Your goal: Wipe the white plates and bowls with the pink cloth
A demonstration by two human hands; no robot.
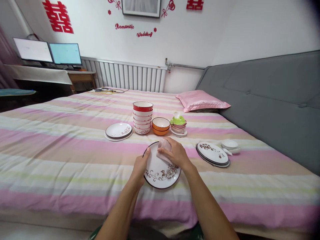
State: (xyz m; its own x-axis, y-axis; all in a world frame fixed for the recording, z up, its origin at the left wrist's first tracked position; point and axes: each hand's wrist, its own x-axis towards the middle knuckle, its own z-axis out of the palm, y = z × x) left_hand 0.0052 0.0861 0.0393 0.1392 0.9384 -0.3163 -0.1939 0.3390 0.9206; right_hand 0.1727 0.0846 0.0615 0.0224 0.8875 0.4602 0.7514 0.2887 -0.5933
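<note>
My left hand (141, 165) grips the left edge of a white plate (156, 166) with a dark rim and brown flowers, its thumb on the upper face. The plate is tilted above the striped bedspread. Pressed to the plate's upper right part is a pale, folded cloth or tissue (163, 149), pinched in my right hand (175, 154). Just beyond the plate stand a stack of white bowls (142, 123) topped by a red-banded one, and two orange bowls (160, 126). My fingers under the plate are hidden.
Stacked plates (118, 130) lie left of the bowls, other plates (212, 153) at the right beside small white dishes (230, 144). Small dishes with a green leaf-shaped one (178, 120) stand behind my right hand. Farther back are a pink pillow (201, 100) and cables (107, 90).
</note>
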